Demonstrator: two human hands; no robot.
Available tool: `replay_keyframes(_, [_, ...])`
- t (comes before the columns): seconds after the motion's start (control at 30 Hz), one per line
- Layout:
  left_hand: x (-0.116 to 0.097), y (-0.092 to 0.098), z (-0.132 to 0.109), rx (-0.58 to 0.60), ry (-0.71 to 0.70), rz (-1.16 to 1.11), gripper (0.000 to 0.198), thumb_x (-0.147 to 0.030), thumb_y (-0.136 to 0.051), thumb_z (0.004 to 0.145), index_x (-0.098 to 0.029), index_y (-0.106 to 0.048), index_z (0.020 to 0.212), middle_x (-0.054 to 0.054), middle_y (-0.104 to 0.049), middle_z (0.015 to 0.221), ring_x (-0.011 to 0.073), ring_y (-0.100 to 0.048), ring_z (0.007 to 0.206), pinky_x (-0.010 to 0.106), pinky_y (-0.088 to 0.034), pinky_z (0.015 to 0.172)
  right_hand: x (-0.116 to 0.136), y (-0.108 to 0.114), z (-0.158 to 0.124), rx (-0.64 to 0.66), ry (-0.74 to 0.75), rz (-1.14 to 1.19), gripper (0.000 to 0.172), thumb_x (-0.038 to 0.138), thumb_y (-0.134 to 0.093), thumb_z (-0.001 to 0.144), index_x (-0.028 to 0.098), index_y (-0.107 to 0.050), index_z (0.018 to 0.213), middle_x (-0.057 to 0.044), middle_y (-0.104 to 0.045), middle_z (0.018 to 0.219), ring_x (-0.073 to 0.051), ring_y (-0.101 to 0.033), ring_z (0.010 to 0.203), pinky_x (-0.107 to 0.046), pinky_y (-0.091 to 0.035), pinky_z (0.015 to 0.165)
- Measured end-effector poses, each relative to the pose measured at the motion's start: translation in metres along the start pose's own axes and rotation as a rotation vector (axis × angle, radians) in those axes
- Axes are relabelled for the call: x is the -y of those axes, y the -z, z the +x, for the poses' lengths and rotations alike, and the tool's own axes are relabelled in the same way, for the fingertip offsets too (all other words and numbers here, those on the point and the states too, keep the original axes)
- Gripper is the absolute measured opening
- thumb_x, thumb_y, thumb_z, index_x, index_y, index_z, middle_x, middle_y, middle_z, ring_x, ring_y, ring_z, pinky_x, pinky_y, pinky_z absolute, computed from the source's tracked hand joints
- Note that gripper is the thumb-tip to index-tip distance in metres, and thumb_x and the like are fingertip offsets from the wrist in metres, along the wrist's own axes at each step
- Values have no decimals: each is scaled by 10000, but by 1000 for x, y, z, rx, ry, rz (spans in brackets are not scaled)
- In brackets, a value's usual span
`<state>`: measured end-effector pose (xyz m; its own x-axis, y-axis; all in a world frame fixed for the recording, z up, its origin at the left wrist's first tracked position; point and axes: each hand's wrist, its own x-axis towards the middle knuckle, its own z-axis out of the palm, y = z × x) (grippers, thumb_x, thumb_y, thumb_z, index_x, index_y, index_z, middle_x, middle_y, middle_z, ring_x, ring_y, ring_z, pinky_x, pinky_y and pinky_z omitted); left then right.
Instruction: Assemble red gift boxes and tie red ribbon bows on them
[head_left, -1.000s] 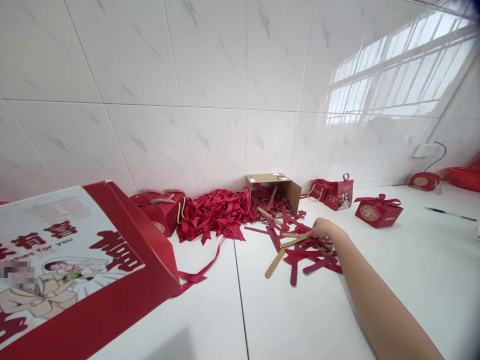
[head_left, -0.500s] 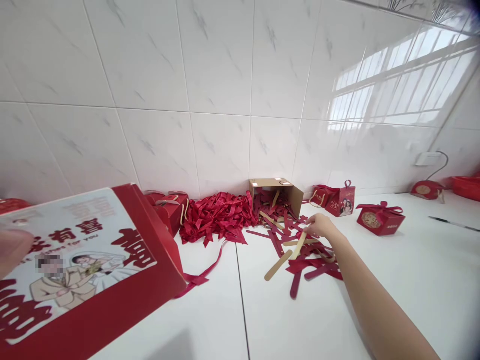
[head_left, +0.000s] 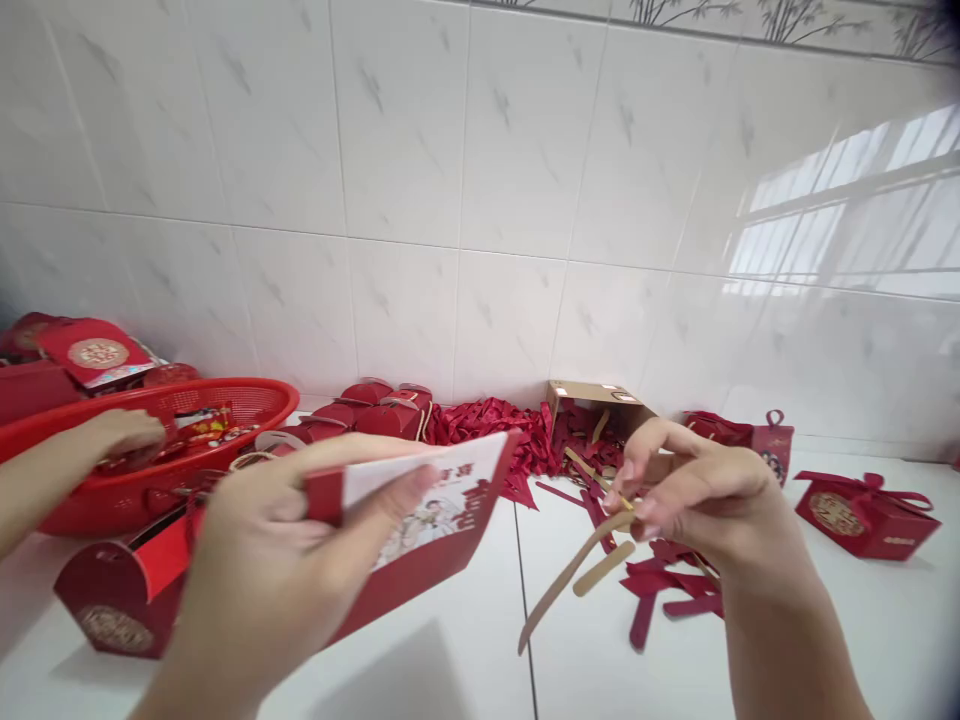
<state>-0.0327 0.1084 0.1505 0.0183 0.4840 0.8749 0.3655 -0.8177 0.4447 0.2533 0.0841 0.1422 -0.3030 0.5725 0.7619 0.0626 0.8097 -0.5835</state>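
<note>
My left hand is closed around a red wedding candy box with a printed couple on its white panel, thumb on the front. Over to the right, my right hand pinches a long, curved tan strap between thumb and fingertips; its free end hangs down to the left. Below lies a shorter gold strap on the table. More dark red straps are spread under and behind my right hand, spilling from a cardboard box.
Another person's hand reaches into a red plastic basket of small wrapped items. Red boxes and a heap of red ribbons line the wall. A ribbon-tied box stands right; another red box sits front left.
My right hand has lifted a tan strap from the pile toward me. The candy box in my left hand has moved right and turned. The view has swung left, revealing the basket and another person's hand.
</note>
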Motion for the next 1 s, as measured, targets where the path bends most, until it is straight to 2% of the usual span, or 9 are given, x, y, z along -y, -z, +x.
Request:
replay_keyframes(0.03, [-9,-4,-1,92,-23,-1,122,-175,-726,714,-238,-720,818,-98,-725,699,65,-642,547,106,-505,477,2,-7,1,-1,61,-28,250,105,-655,785,322,-745,870,-38,-527,880,-178,-631,803,-310,-593,626])
replay_keyframes(0.17, [-27,-24,-7,200,-7,-64,93,-162,-694,737,-237,-718,786,-52,-742,761,120,-692,667,141,-558,571,1,-25,6,6,219,-221,208,164,-688,769,349,-750,840,-52,-550,892,-233,-556,988,-407,-518,860])
replay_keyframes(0.3, [-29,-32,-13,330,16,-240,144,-103,-647,770,-215,-715,829,-13,-743,812,134,-696,724,175,-575,642,-7,-32,7,61,250,-261,216,171,-686,767,363,-747,845,-56,-540,998,-257,-517,1059,-430,-487,880])
replay_keyframes(0.4, [-30,-34,-16,355,32,-326,163,-95,-632,780,-224,-709,841,-10,-739,818,133,-690,702,202,-577,663,-11,-34,6,77,262,-266,271,136,-684,760,373,-739,880,-53,-527,990,-258,-507,1057,-424,-491,848])
replay_keyframes(0.53, [-30,-37,-19,405,84,-352,170,-115,-606,799,-239,-704,862,-17,-715,736,126,-657,599,227,-566,605,-11,-34,6,74,297,-310,274,128,-664,774,364,-738,893,-53,-528,937,-252,-520,1015,-434,-480,840])
replay_keyframes(0.8, [-29,-40,-23,469,145,-341,169,-148,-574,824,-241,-713,848,2,-706,740,140,-650,633,226,-556,581,-10,-33,6,106,303,-339,250,143,-635,804,356,-736,888,-53,-522,943,-245,-521,1015,-425,-481,827])
replay_keyframes(1.0, [-29,-42,-24,463,142,-376,178,-135,-571,827,-238,-709,872,0,-715,758,138,-668,649,224,-573,610,-9,-35,6,73,281,-360,260,136,-611,817,353,-737,883,-47,-571,875,-233,-558,964,-449,-489,849])
